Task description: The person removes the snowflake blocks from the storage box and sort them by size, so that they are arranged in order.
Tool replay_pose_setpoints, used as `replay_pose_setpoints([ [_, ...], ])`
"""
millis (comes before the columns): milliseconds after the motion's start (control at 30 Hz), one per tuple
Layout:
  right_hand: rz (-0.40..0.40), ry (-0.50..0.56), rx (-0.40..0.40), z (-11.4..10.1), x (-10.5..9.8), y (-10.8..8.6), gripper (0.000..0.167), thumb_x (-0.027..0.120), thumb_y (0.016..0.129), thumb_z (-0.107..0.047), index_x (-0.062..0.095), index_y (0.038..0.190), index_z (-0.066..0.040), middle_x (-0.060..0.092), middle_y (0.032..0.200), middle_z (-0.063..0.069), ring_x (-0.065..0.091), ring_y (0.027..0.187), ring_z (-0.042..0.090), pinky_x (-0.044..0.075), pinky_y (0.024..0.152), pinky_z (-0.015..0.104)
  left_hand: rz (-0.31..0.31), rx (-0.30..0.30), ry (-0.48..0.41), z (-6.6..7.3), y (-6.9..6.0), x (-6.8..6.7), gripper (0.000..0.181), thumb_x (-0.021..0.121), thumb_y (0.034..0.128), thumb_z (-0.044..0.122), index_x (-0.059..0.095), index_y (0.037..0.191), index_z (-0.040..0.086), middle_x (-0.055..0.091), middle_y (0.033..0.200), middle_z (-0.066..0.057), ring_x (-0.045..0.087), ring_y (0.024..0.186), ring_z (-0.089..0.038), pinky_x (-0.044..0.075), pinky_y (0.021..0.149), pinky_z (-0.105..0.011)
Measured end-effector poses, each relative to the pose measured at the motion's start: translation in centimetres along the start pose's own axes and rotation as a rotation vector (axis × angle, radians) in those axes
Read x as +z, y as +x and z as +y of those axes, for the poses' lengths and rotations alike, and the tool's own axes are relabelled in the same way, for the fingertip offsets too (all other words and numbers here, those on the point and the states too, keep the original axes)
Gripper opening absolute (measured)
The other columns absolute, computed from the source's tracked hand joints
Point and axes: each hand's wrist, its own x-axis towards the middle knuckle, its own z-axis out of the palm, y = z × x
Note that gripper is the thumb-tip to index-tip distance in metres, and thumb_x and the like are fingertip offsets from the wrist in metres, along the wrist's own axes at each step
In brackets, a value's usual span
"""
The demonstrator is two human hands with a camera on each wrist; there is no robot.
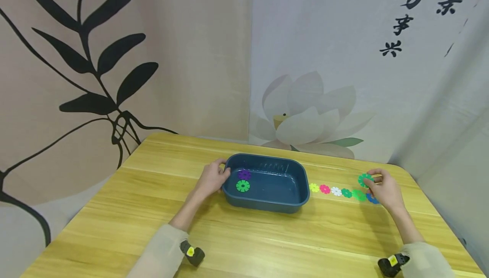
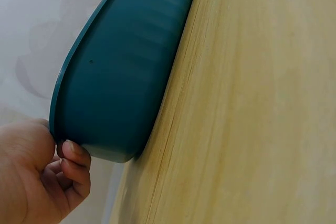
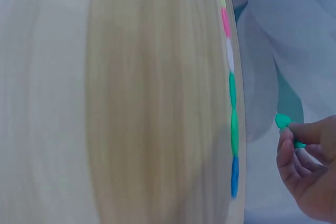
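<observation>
The left hand grips the left end of a dark blue basin; in the left wrist view its fingers curl at the rim of the basin. Inside the basin lie a purple disc and a green disc. The right hand pinches a green notched disc between thumb and fingers, raised above the right end of a row of discs. That row holds yellow, pink, white, two green and a blue disc, partly covered by the hand.
The wooden table carries the basin near its middle, with the row of discs to the right of it. Behind the table hangs a curtain printed with leaves, a flower and dark characters.
</observation>
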Motion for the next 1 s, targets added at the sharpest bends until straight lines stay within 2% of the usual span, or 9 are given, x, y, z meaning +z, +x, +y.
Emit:
replay_pose_setpoints([
  [167, 0.038, -0.063, 0.025, 1.9, -1.6, -0.5, 0.037, 0.058, 0.102, -0.014, 0.048, 0.126, 0.012, 0.067, 0.094, 0.029, 0.067, 0.063, 0.022, 0.053, 0.052, 0.031, 0.001, 0.006, -0.008, 0.0, 0.1, 0.0, 0.038, 0.058, 0.1006, 0.009, 0.054, 0.135, -0.006, 0.048, 0.052, -0.002, 0.051, 0.037, -0.017, 0.040, 0.037, -0.023],
  [333, 0.042, -0.095, 0.090, 3.4, -2.8, -1.0, 0.036, 0.057, 0.102, -0.014, 0.046, 0.125, 0.012, 0.068, 0.084, 0.023, 0.064, 0.060, 0.021, 0.048, 0.050, 0.030, 0.006, 0.013, -0.003, 0.0, 0.1, 0.1, 0.037, 0.058, 0.1004, 0.009, 0.055, 0.134, -0.006, 0.048, 0.051, -0.002, 0.053, 0.037, -0.021, 0.039, 0.036, -0.023],
  [533, 0.025, -0.088, 0.178, 4.8, -3.4, -1.0, 0.033, 0.058, 0.100, -0.006, 0.044, 0.120, 0.015, 0.067, 0.081, 0.020, 0.064, 0.058, 0.021, 0.049, 0.049, 0.029, 0.011, 0.006, 0.001, -0.2, 0.1, 0.1, 0.037, 0.058, 0.1003, 0.009, 0.055, 0.134, -0.005, 0.047, 0.052, -0.002, 0.052, 0.037, -0.020, 0.038, 0.036, -0.022],
  [633, 0.024, -0.077, 0.220, 5.4, -3.6, -0.9, 0.031, 0.059, 0.098, -0.004, 0.043, 0.117, 0.016, 0.067, 0.076, 0.014, 0.063, 0.057, 0.019, 0.049, 0.049, 0.028, 0.013, 0.013, 0.005, -0.2, 0.1, 0.2, 0.037, 0.059, 0.1000, 0.008, 0.055, 0.134, -0.006, 0.048, 0.052, -0.002, 0.051, 0.035, -0.017, 0.036, 0.036, -0.021],
  [900, -0.002, -0.091, 0.281, 6.5, -4.1, -0.6, 0.037, 0.061, 0.098, -0.011, 0.045, 0.116, 0.017, 0.066, 0.070, 0.006, 0.061, 0.058, 0.016, 0.050, 0.051, 0.028, 0.001, -0.002, 0.003, 0.0, 0.2, 0.1, 0.039, 0.058, 0.1006, 0.009, 0.053, 0.136, -0.006, 0.049, 0.052, -0.003, 0.052, 0.037, -0.020, 0.037, 0.036, -0.021],
  [1000, -0.019, -0.141, 0.277, 6.7, -4.1, -0.6, 0.039, 0.062, 0.098, -0.016, 0.048, 0.115, 0.016, 0.066, 0.074, 0.012, 0.061, 0.062, 0.019, 0.048, 0.053, 0.029, -0.001, -0.003, 0.006, -0.1, 0.1, 0.1, 0.039, 0.058, 0.1007, 0.010, 0.053, 0.136, -0.006, 0.048, 0.052, -0.003, 0.052, 0.037, -0.021, 0.036, 0.036, -0.021],
])
